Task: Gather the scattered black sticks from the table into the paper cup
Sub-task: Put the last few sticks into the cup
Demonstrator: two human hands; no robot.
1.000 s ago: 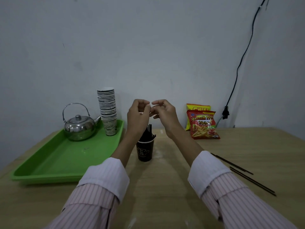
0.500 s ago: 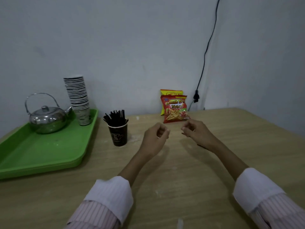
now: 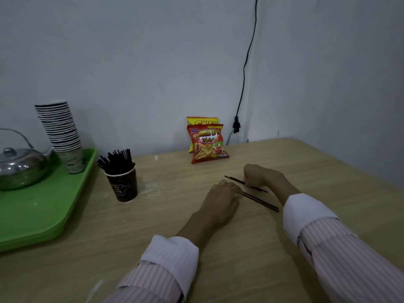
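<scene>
At the left edge of your frame, a green tray [image 3: 32,219] carries a steel kettle [image 3: 19,169] and a tall stack of paper cups [image 3: 61,132]. At centre, a red French fries bag [image 3: 208,145] stands before a yellow snack bag [image 3: 202,121]. A black cable [image 3: 247,60] hangs just right of them.

Wears a left sleeve [image 3: 153,278] and right sleeve [image 3: 354,259] of pale fabric with fine pink lengthwise stripes, each ending in a broad plain white cuff [image 3: 172,256]; left hand [image 3: 220,204] and right hand [image 3: 260,174] bare.
</scene>
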